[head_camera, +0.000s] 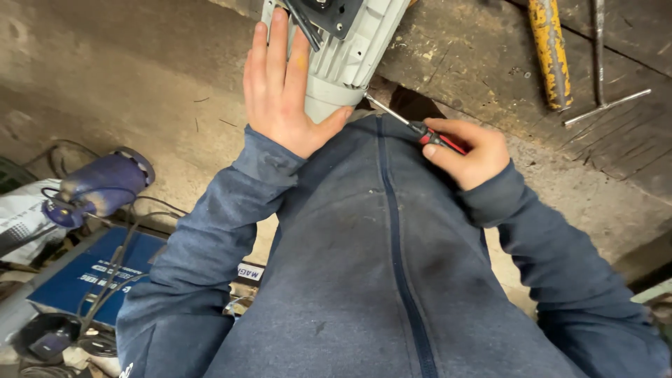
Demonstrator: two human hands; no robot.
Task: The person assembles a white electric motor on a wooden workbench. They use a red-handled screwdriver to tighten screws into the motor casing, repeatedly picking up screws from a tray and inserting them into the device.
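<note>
While the left hand (283, 87) lies flat and spread open against the ribbed grey side of an electric motor (343, 52), fingers straight and thumb hooked around its rounded end, the right hand (467, 150) is clenched around the red-and-black handle of a screwdriver (416, 127). Its thin metal shaft runs up and left, and the tip meets the motor's lower edge. The motor rests at the edge of a worn wooden counter (476, 63), just above the person's blue zipped jacket. Farther right on the counter lie a yellow-handled tool (549, 52) and a thin metal rod (605, 105). Down on the floor to the left sit a purple power tool (101, 185), black cables and a blue box (80, 273).
</note>
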